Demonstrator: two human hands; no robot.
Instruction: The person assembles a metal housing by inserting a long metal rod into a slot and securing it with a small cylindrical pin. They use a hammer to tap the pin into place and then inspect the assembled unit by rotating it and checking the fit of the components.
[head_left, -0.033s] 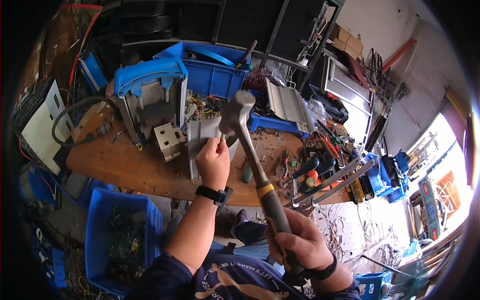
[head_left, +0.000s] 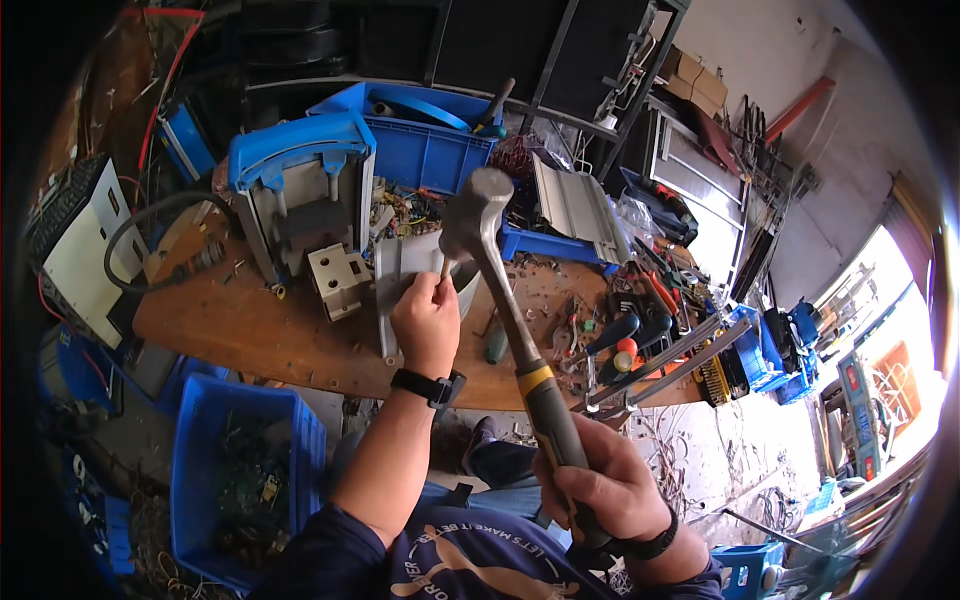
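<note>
My right hand is wrapped round the black-and-yellow handle of a hammer. The steel hammer head is raised in front of my left hand. That hand is closed, pinching a thin pale rod upright between thumb and fingers; its exact kind is unclear. The rod's top lies just under the hammer head in the picture, and I cannot tell whether they touch. Below and around the left hand stands a grey metal piece on the wooden bench. The rod's lower end is hidden by my fingers.
Left of the metal piece are a beige block with holes and a blue-topped metal frame. Pliers and other tools crowd the bench's right side. A blue crate stands behind, and a blue bin stands below left.
The hammer head sits slightly higher than before, and my right hand has shifted a little. My left hand and the rod stay in nearly the same place.
</note>
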